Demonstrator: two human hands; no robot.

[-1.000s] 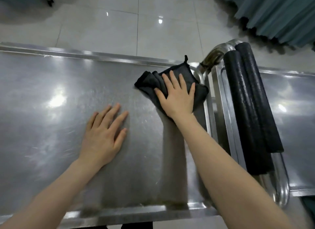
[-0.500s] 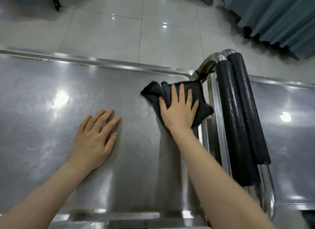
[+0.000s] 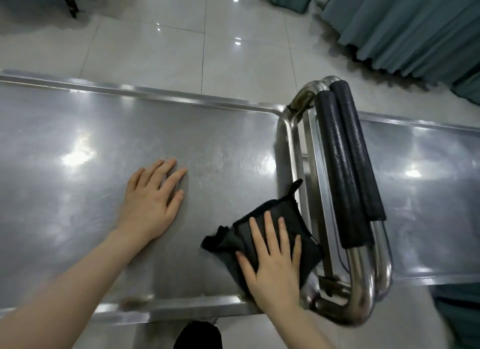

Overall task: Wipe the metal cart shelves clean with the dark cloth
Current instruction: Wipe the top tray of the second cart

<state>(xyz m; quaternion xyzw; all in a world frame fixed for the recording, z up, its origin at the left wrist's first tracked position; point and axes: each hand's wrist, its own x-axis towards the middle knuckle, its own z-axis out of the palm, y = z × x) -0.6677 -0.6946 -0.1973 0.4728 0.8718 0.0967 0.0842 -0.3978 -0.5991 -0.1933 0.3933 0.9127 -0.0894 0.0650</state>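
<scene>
cloth (image 3: 288,208), dark and bunched, lies at the near right corner of the metal cart shelf (image 3: 78,206), pressed under the flat, unclenched right hand (image 3: 272,270). farther in, the left hand (image 3: 150,200) rests flat on the steel, grasping nothing.

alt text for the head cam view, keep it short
A person's right hand presses a dark cloth flat on a steel cart shelf near its right rim, while the left hand rests flat on the bare metal. Two black foam-covered handles lie just right of the cloth.
</scene>
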